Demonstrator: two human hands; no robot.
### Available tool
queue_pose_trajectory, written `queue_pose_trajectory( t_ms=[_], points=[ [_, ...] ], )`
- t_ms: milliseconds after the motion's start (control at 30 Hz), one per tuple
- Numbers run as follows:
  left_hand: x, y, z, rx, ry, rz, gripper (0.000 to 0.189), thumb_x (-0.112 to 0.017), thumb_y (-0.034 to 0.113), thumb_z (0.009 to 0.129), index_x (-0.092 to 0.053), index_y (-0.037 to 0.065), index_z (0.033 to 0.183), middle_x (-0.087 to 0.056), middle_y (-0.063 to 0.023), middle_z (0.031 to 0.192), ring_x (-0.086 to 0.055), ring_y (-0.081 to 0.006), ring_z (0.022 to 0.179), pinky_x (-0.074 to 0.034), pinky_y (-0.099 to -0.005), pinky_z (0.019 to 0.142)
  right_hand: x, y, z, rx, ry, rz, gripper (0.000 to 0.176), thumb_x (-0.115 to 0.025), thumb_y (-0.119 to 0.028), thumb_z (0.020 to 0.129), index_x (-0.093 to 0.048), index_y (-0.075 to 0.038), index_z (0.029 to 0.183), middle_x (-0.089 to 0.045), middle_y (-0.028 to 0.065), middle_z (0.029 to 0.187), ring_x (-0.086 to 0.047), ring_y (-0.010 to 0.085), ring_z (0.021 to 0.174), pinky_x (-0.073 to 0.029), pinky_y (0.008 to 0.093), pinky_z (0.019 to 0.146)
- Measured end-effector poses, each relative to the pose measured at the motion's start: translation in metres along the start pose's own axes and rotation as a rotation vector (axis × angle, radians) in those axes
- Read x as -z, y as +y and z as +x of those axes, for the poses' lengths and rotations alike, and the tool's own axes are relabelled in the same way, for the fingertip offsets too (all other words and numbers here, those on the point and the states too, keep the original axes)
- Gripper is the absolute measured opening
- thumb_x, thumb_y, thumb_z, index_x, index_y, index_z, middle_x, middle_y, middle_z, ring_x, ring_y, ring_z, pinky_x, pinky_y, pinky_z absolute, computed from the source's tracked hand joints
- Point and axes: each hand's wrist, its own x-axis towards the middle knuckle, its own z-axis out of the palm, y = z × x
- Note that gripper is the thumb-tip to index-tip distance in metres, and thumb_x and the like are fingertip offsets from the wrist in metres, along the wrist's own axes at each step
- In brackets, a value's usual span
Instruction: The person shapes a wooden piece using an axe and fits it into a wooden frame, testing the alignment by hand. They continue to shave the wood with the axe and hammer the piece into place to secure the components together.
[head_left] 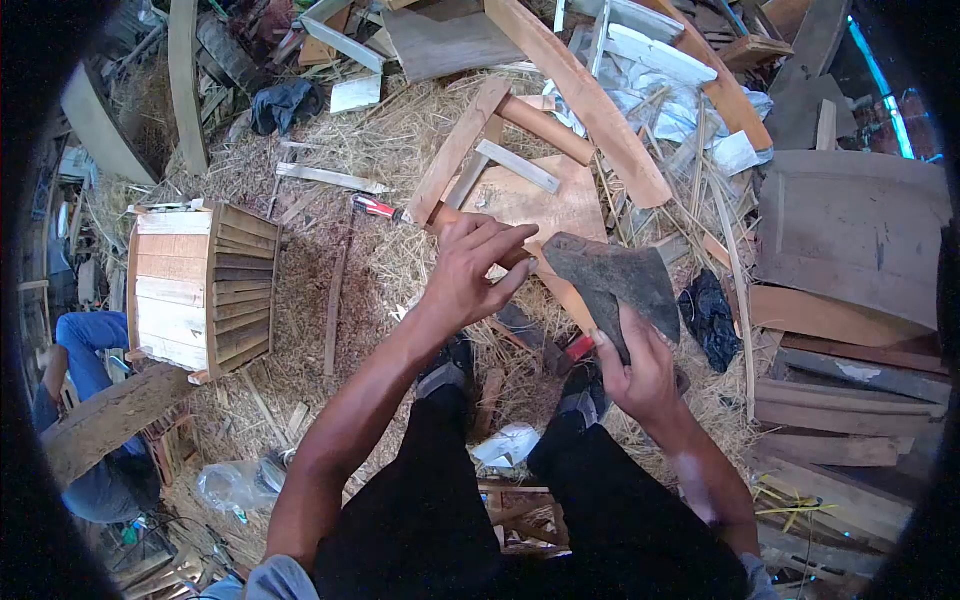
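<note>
My left hand (474, 268) is curled round the lower rail of a wooden frame (462, 150), thumb and forefinger on either side of the wood. The rail's far end comes out past my fingers toward my right hand. In my right hand (640, 372) is a dark grey flat piece (622, 282), wide at the top and narrow where my thumb presses on it; its material I cannot make out. A wooden board (560, 195) lies under the frame. Below my hands, between my shoes, is a dark tool with a red part (580, 347), partly hidden.
Straw and wood scraps cover the ground. A slatted wooden crate (172, 285) stands at left, near another person's blue-clad leg (95, 335). A red-handled tool (374, 207) lies by the frame. Boards (840, 420) are stacked at right beside a black plastic bag (708, 320).
</note>
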Motion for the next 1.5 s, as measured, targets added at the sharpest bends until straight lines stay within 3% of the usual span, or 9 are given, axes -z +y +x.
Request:
queue_pose_trajectory(
  t_ms=[333,533,733,833,933,1033,1133,1333,1500],
  points=[
    [-0.004,0.002,0.001,-0.02,0.059,-0.036,0.05,-0.075,0.004,0.074,-0.066,0.007,0.123,-0.066,-0.0028,0.08,-0.06,-0.0214,0.081,-0.043,-0.0367,0.084,0.0,0.001,0.012,-0.024,-0.08,0.029,0.039,-0.064,-0.008,0.091,-0.057,0.008,0.127,-0.061,0.0324,0.118,-0.063,0.0441,0.108,-0.053,0.046,0.09],
    [-0.005,0.003,-0.001,-0.006,0.074,-0.044,0.052,-0.074,0.003,0.073,-0.065,0.007,0.124,-0.064,-0.0035,0.079,-0.06,-0.0222,0.081,-0.044,-0.0368,0.084,0.011,-0.002,0.019,0.057,-0.122,-0.044,0.034,-0.066,-0.003,0.089,-0.06,0.013,0.118,-0.067,0.0318,0.104,-0.069,0.0444,0.091,-0.056,0.0447,0.079],
    [-0.004,0.005,0.001,0.005,0.062,-0.011,0.055,-0.075,0.003,0.072,-0.064,0.007,0.126,-0.063,-0.0037,0.079,-0.059,-0.0223,0.083,-0.044,-0.0366,0.085,0.013,-0.015,0.028,0.047,-0.099,-0.035,0.031,-0.066,-0.004,0.088,-0.063,0.009,0.116,-0.066,0.0302,0.107,-0.069,0.0424,0.094,-0.056,0.043,0.077],
    [-0.004,0.005,0.001,0.028,0.048,-0.019,0.058,-0.076,0.003,0.071,-0.064,0.007,0.127,-0.063,-0.0038,0.079,-0.059,-0.0227,0.085,-0.044,-0.0367,0.085,0.015,-0.013,0.028,-0.05,-0.206,-0.081,0.027,-0.066,-0.004,0.089,-0.064,0.006,0.114,-0.065,0.0278,0.107,-0.068,0.0422,0.091,-0.056,0.0428,0.076],
    [-0.003,0.005,-0.002,0.013,0.067,-0.013,0.061,-0.077,0.003,0.07,-0.063,0.008,0.129,-0.063,-0.0041,0.078,-0.059,-0.0232,0.086,-0.044,-0.0366,0.085,0.024,-0.02,0.033,0.005,-0.163,-0.068,0.025,-0.064,-0.003,0.089,-0.065,0.006,0.112,-0.065,0.0248,0.106,-0.068,0.0413,0.088,-0.056,0.043,0.076],
    [-0.004,0.003,-0.001,-0.004,0.083,-0.011,0.064,-0.078,0.004,0.069,-0.062,0.008,0.131,-0.063,-0.0049,0.081,-0.059,-0.0238,0.087,-0.044,-0.0368,0.086,0.021,-0.011,0.027,0.19,-0.139,-0.142,0.063,-0.064,-0.007,0.087,-0.044,-0.009,0.146,-0.062,0.0198,0.109,-0.066,0.0379,0.091,-0.056,0.0447,0.076],
    [-0.006,0.0,-0.003,0.001,0.077,-0.018,0.067,-0.078,0.005,0.068,-0.062,0.008,0.133,-0.064,-0.0059,0.085,-0.058,-0.025,0.089,-0.044,-0.0377,0.087,0.018,-0.005,0.028,0.006,-0.293,-0.157,0.066,-0.066,-0.006,0.085,-0.044,-0.011,0.147,-0.062,0.0191,0.109,-0.066,0.0375,0.09,-0.056,0.0444,0.075],
    [-0.003,0.001,-0.004,0.005,0.054,0.007,0.074,-0.078,0.005,0.064,-0.06,0.008,0.135,-0.064,-0.007,0.091,-0.058,-0.0266,0.093,-0.043,-0.0386,0.089,0.021,-0.014,0.027,0.119,-0.166,-0.064,0.068,-0.067,-0.004,0.084,-0.044,-0.012,0.147,-0.062,0.0187,0.11,-0.067,0.0378,0.093,-0.056,0.0443,0.078],
    [-0.005,0.0,-0.004,-0.013,0.068,0.008,0.076,-0.077,0.004,0.061,-0.06,0.007,0.135,-0.063,-0.007,0.091,-0.057,-0.0266,0.094,-0.043,-0.0385,0.09,0.022,-0.014,0.028,0.056,-0.194,-0.119,0.067,-0.066,-0.005,0.085,-0.044,-0.011,0.147,-0.062,0.019,0.108,-0.067,0.0383,0.092,-0.057,0.0441,0.076]
  ],
)
